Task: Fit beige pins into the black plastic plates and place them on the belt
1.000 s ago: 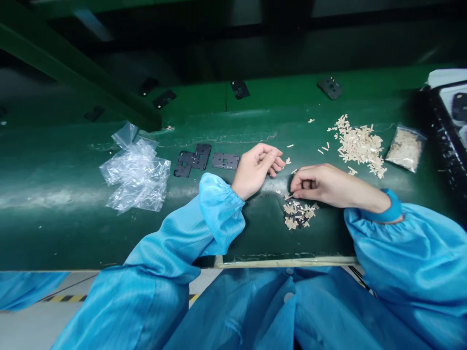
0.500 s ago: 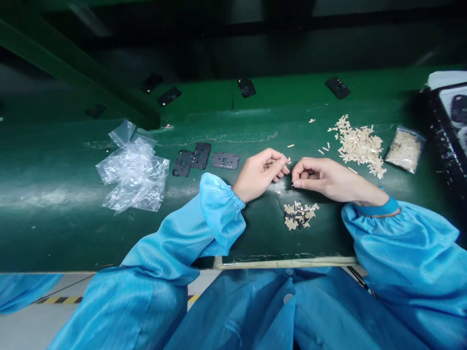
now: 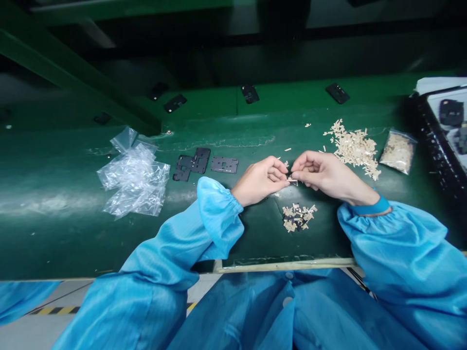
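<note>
My left hand (image 3: 260,181) and my right hand (image 3: 321,173) meet fingertip to fingertip above the green belt (image 3: 73,233). Between the pinched fingers of both hands sits one small beige strip (image 3: 292,180). Just below the hands lies a small heap of beige strips (image 3: 298,217). A larger heap of the same strips (image 3: 353,146) is spread to the upper right, beside a clear bag of strips (image 3: 397,152). Both arms wear blue sleeves.
Flat black plates (image 3: 199,163) lie left of my left hand, with crumpled clear plastic bags (image 3: 132,175) farther left. More black parts (image 3: 250,93) sit on the far belt. A black tray (image 3: 447,131) stands at the right edge. A green beam (image 3: 73,82) crosses the upper left.
My right hand lifted from the small heap and moved up-left to my left hand. Both hands now pinch one strip between them.
</note>
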Action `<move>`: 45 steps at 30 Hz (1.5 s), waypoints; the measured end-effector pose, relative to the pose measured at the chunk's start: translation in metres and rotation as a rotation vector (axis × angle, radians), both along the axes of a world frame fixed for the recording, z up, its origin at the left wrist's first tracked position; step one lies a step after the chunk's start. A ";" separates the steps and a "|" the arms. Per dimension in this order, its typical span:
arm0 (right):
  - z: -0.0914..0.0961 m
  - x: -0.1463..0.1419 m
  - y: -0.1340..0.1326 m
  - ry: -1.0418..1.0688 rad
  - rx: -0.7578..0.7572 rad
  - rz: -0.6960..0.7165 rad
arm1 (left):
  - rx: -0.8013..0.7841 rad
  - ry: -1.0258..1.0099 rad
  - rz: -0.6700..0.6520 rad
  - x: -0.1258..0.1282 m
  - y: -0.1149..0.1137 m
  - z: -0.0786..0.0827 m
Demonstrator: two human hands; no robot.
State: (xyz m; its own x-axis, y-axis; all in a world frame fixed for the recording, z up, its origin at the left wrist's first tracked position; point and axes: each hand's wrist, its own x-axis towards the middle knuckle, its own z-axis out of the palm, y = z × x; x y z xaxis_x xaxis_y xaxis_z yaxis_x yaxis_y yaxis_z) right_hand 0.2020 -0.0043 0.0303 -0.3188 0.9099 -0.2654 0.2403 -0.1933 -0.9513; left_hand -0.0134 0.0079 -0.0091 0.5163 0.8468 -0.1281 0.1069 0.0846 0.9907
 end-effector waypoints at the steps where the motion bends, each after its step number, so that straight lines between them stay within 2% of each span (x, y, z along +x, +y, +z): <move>1: 0.000 0.001 0.001 0.010 0.015 -0.027 | 0.000 0.008 -0.004 0.000 0.000 0.001; 4: 0.000 0.006 0.002 -0.008 0.032 -0.039 | 0.002 0.025 0.005 0.000 -0.001 0.002; 9: 0.002 0.006 0.001 -0.133 0.051 0.125 | -0.018 -0.002 0.071 0.001 0.000 0.005; 12: 0.002 0.005 0.001 -0.144 0.065 0.100 | -0.029 0.009 0.072 0.001 0.001 0.004; 16: 0.004 0.006 0.001 -0.132 0.029 -0.002 | 0.000 0.064 0.019 0.000 0.000 0.004; 19: 0.006 0.007 0.001 -0.092 -0.007 -0.064 | 0.062 0.110 -0.128 -0.002 -0.002 0.008; 22: 0.008 0.006 0.001 -0.072 -0.016 -0.077 | 0.193 0.118 -0.394 -0.004 -0.005 0.015; 24: 0.009 0.006 0.001 -0.089 -0.013 -0.058 | 0.264 0.097 -0.464 -0.005 -0.006 0.019; 26: 0.010 0.005 0.001 -0.115 -0.015 -0.031 | 0.201 0.101 -0.406 -0.004 -0.005 0.020; 29: 0.009 0.003 0.000 -0.126 -0.008 -0.012 | -0.085 0.094 -0.208 -0.001 -0.003 0.019; 31: 0.008 0.002 0.000 -0.119 0.014 -0.010 | -0.222 0.012 -0.044 0.002 -0.003 0.018; 34: 0.005 -0.001 -0.001 -0.115 0.047 0.011 | -0.274 -0.106 0.131 0.007 -0.005 0.017; 38: 0.003 -0.002 0.000 -0.134 0.092 -0.026 | -0.290 -0.098 0.156 0.009 -0.007 0.015; 41: 0.003 0.001 0.000 -0.131 0.121 -0.100 | -0.248 -0.022 0.049 0.006 -0.007 0.015; 45: 0.003 0.002 0.001 -0.122 0.101 -0.082 | -0.015 0.074 -0.250 0.000 -0.006 0.017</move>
State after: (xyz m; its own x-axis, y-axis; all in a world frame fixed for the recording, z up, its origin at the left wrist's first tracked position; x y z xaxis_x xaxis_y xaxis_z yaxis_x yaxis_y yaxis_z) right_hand 0.2040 -0.0035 0.0334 -0.2131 0.9556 -0.2034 0.3427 -0.1219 -0.9315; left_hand -0.0131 0.0024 0.0079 0.6978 0.6920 -0.1849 0.1981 0.0616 0.9782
